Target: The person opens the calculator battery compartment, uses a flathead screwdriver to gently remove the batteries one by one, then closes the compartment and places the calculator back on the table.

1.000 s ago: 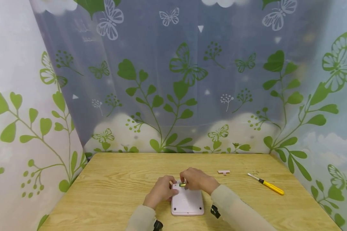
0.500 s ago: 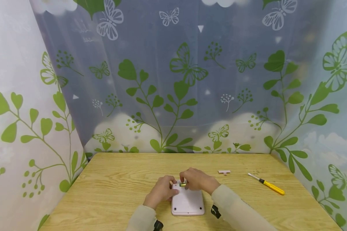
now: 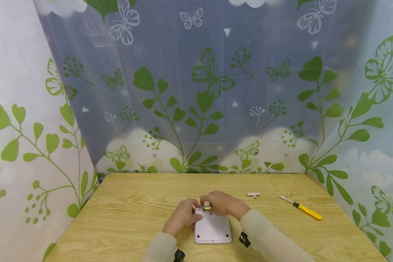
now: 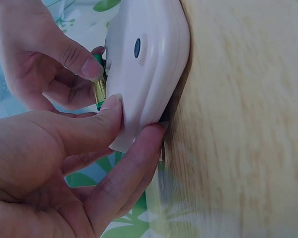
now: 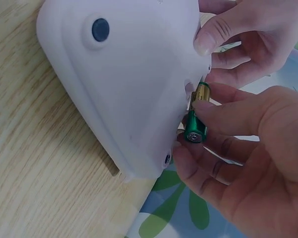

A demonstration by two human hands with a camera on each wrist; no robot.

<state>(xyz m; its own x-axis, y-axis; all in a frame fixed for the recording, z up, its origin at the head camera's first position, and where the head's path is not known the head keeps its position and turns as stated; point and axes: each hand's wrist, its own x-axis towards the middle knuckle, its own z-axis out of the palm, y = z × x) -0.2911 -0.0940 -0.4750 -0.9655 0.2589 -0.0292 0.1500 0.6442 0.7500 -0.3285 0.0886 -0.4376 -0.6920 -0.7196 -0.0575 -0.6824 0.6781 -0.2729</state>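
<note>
A pale pink flat device (image 3: pixel 213 229) lies on the table with its underside and dark round feet up. My left hand (image 3: pixel 183 216) grips its far left corner, thumb on top and fingers under the edge, as the left wrist view shows. My right hand (image 3: pixel 221 203) pinches a green and gold battery (image 5: pixel 195 124) between thumb and fingers at the device's far edge. The battery sits at the opening there, one flat end showing in the right wrist view. Right fingers partly hide the opening.
A small pink battery cover (image 3: pixel 253 195) lies on the wooden table (image 3: pixel 134 203) beyond my right hand. Farther right is a yellow-handled screwdriver (image 3: pixel 309 213), with tiny screws (image 3: pixel 289 195) near its tip. Printed curtains (image 3: pixel 170 120) stand behind and beside the table.
My right fingers have shifted slightly left, and more of the battery shows at the device's far edge. The left hand and device have stayed in place.
</note>
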